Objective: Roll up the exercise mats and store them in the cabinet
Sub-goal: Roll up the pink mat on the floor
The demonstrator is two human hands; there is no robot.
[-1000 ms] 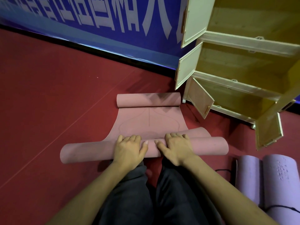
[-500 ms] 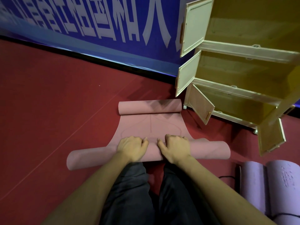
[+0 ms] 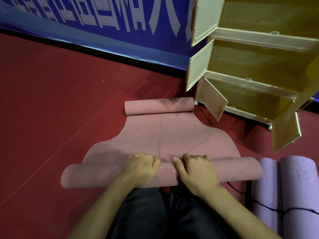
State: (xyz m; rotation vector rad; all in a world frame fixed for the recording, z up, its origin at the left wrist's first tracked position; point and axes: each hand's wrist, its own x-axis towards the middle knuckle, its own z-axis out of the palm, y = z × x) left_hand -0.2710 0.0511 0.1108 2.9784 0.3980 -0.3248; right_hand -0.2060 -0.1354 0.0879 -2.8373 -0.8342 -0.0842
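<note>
A pink exercise mat point(image 3: 160, 135) was laid on the red floor point(image 3: 60, 109), partly rolled from both ends. The far end was curled into a small roll point(image 3: 158, 106) lying just beside the foot of the cabinet point(image 3: 259, 75). The near end was formed into a wider roll point(image 3: 107, 175) positioned directly in front of the person's knees, with flat mat between the two rolls.

The left hand point(image 3: 141, 167) was placed on top of the near roll, fingers curled over its far side and gripping it. The right hand point(image 3: 195, 169) was placed beside it on the same roll, fingers likewise curled over the far edge, thumb extended toward the left hand. The two hands were set close together near the middle of the roll, not touching.

The cabinet was positioned at the upper right, against a blue banner point(image 3: 103, 23); its doors were swung open and yellow compartments were exposed. Two purple rolled mats point(image 3: 290, 195) were laid side by side on the floor at the right, touching the near roll's right end, with a dark cord point(image 3: 269, 207) passed across them.
</note>
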